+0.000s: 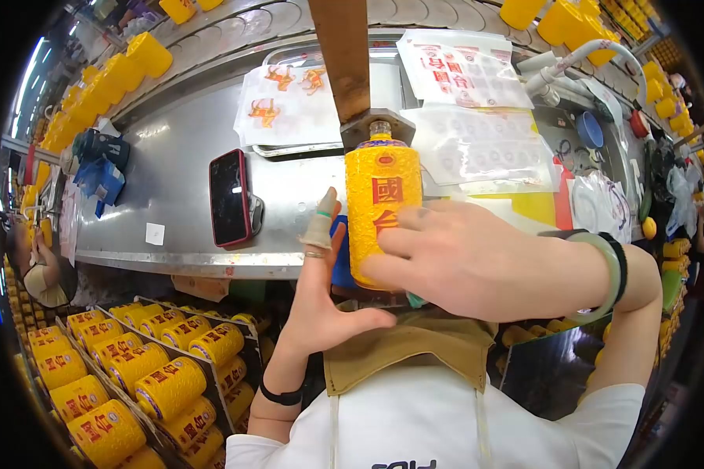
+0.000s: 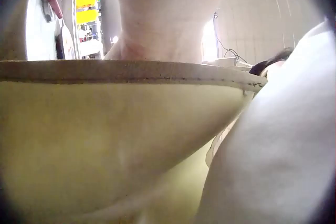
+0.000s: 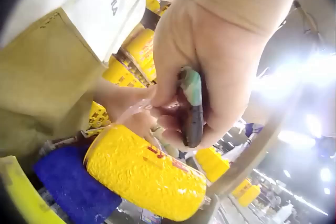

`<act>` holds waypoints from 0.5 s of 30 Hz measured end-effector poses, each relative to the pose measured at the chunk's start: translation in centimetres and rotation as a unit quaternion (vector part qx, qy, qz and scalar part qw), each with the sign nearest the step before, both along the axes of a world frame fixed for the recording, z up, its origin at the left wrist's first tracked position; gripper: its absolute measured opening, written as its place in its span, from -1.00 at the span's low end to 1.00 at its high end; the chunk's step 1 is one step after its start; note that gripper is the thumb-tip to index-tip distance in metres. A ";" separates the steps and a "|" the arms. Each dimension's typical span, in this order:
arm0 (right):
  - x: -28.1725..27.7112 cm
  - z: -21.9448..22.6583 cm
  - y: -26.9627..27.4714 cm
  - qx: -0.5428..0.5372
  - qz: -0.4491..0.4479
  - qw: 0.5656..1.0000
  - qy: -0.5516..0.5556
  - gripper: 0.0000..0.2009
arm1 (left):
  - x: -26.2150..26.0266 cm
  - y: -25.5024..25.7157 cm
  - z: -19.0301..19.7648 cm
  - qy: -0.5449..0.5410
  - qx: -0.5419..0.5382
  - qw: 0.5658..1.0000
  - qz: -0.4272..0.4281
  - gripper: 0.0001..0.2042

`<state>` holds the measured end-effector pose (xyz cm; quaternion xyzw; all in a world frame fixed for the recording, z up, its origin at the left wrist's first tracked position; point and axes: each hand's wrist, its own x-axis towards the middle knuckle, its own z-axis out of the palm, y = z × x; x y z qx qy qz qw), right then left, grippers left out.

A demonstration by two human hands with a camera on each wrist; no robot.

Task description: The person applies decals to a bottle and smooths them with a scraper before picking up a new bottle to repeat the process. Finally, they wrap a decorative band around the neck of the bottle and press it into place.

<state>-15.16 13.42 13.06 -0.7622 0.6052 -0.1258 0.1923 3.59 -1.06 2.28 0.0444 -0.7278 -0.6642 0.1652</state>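
A yellow textured bottle [image 1: 383,176] with red characters lies with its clear neck toward a metal bracket at the end of a wooden post [image 1: 344,62]. My right hand [image 1: 477,258] bends its fingers over the lower part of the bottle's face. In the right wrist view, curled fingers of that hand hold a narrow green-and-dark tool [image 3: 192,108] against the palm; its kind cannot be made out. My left hand [image 1: 317,293] is beside the bottle's left side, thumb spread, index finger wrapped in a pale finger cover [image 1: 318,227]. A blue pad [image 3: 79,184] lies under the bottle's base end.
A phone [image 1: 228,197] lies on the metal table [image 1: 172,141]. Sheets with orange figures [image 1: 281,109] and red characters [image 1: 454,70] are at the back. Crates of yellow bottles [image 1: 172,387] stand lower left. More bottles [image 1: 149,55] line the conveyor. A brown apron [image 2: 105,145] fills the left wrist view.
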 end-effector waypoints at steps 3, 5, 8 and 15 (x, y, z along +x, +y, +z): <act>0.9 -0.7 -1.3 -0.023 -0.019 0.995 0.098 -0.65 | -0.3 1.6 0.9 -0.081 0.116 0.990 0.024 0.18; 1.2 -1.2 -1.5 -0.069 -0.043 0.991 0.107 -0.63 | -0.2 2.0 0.2 -0.090 0.162 0.982 0.034 0.09; 0.7 -1.5 -1.5 -0.157 -0.120 0.975 0.100 -0.61 | -0.7 2.7 0.3 -0.114 0.140 0.982 0.051 0.11; 0.4 -4.0 2.2 -0.182 -0.409 0.874 -0.188 -0.68 | -0.5 2.1 -0.9 -0.113 -0.009 0.992 0.059 0.12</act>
